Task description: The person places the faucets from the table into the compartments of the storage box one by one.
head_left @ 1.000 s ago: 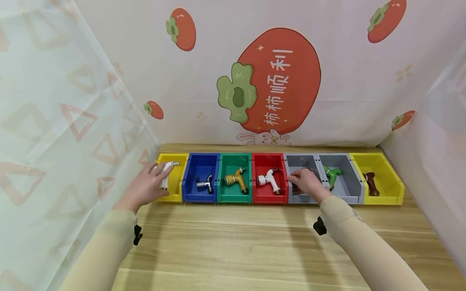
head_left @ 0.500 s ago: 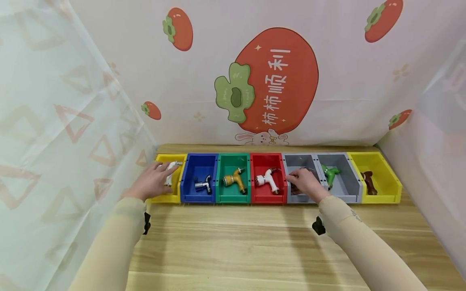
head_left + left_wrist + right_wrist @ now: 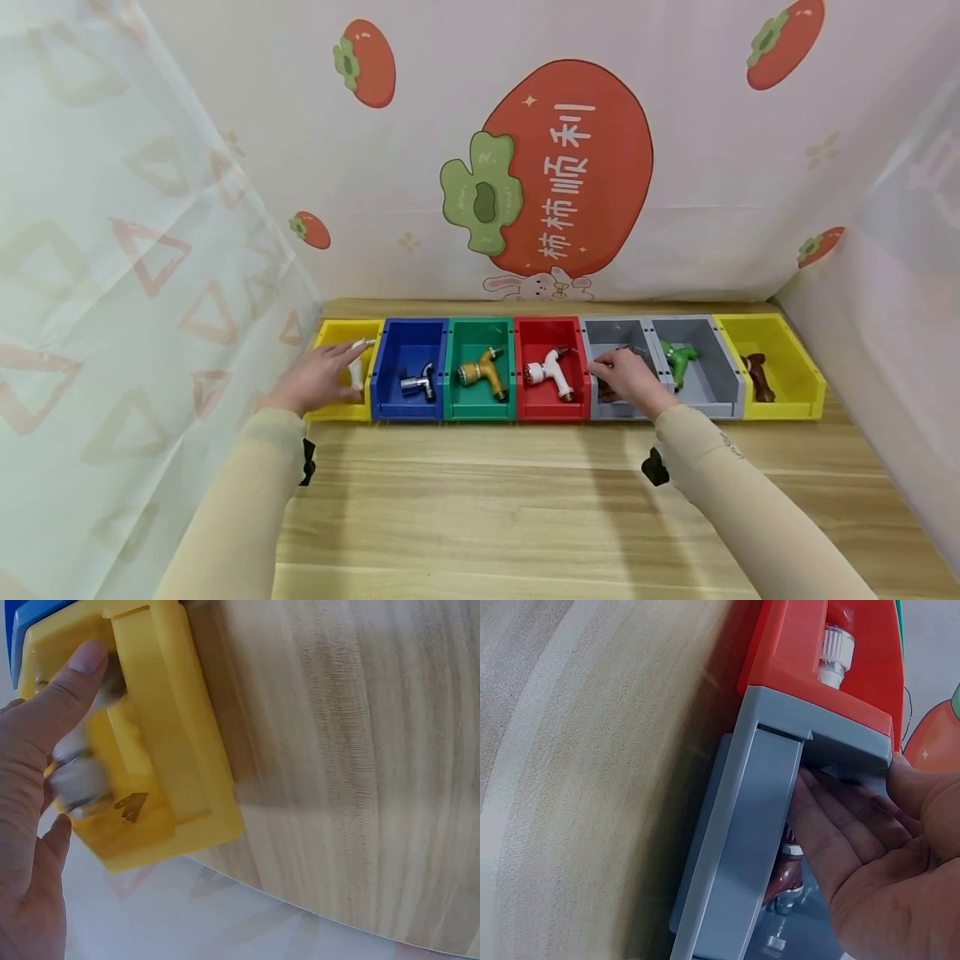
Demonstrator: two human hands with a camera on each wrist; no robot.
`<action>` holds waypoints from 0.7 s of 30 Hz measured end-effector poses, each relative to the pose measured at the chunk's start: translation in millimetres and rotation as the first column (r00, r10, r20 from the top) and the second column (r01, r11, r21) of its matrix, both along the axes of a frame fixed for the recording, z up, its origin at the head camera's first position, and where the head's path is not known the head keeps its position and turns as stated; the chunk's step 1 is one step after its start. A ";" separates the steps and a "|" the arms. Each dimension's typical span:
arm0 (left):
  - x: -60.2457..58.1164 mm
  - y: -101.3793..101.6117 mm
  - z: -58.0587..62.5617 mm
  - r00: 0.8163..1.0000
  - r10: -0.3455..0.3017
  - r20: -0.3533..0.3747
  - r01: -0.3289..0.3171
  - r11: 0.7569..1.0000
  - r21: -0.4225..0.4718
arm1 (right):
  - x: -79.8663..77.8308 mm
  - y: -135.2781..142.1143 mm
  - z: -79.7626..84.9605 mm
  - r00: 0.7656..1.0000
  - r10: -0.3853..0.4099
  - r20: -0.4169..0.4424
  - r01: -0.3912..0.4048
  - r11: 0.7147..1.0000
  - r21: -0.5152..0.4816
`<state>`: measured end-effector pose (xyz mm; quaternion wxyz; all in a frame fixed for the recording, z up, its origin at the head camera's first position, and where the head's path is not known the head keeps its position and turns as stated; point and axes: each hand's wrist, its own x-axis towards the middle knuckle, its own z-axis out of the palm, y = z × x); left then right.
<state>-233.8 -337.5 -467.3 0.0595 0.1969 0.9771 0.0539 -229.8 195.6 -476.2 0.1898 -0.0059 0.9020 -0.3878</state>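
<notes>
At the left end of the row, my left hand [image 3: 318, 379] is over the yellow bin [image 3: 341, 412], fingers fairly straight on either side of a white tap [image 3: 356, 372]. In the left wrist view, the thumb stretches across the tap [image 3: 81, 782], whose body is blurred while the bin is sharp. My right hand [image 3: 632, 379] pinches the side wall of a grey bin [image 3: 754, 814], where it meets the red bin [image 3: 795, 645]. The fingers lie inside the grey bin and the thumb is at the rim. A dark brown tap [image 3: 784, 876] lies below them, partly hidden.
Between the hands, the blue bin [image 3: 408, 412] holds a chrome tap [image 3: 418, 382], the green one a yellow tap [image 3: 484, 372], the red one a white tap [image 3: 551, 373]. Further right lie a green tap [image 3: 678, 360] and a brown tap [image 3: 759, 377]. Fabric walls [image 3: 187, 250] enclose the table.
My left hand has shifted slightly right and its fingers have straightened from their earlier curve around the white tap. The right hand stays at the grey bin's wall.
</notes>
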 end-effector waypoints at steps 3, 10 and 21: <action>4.8 -4.1 -0.5 1.000 0.001 0.003 -0.001 1.000 0.014 | -1.3 -2.6 -0.8 1.000 0.006 0.000 -0.006 1.000 0.001; 12.3 -5.6 7.1 0.997 0.072 0.038 -0.075 0.994 0.082 | -5.9 -1.5 0.6 0.998 0.051 -0.036 -0.049 0.996 0.071; 3.3 23.1 25.1 0.970 0.243 0.024 -0.244 0.964 0.103 | -8.2 24.7 18.7 0.925 0.057 -0.376 0.037 0.971 0.237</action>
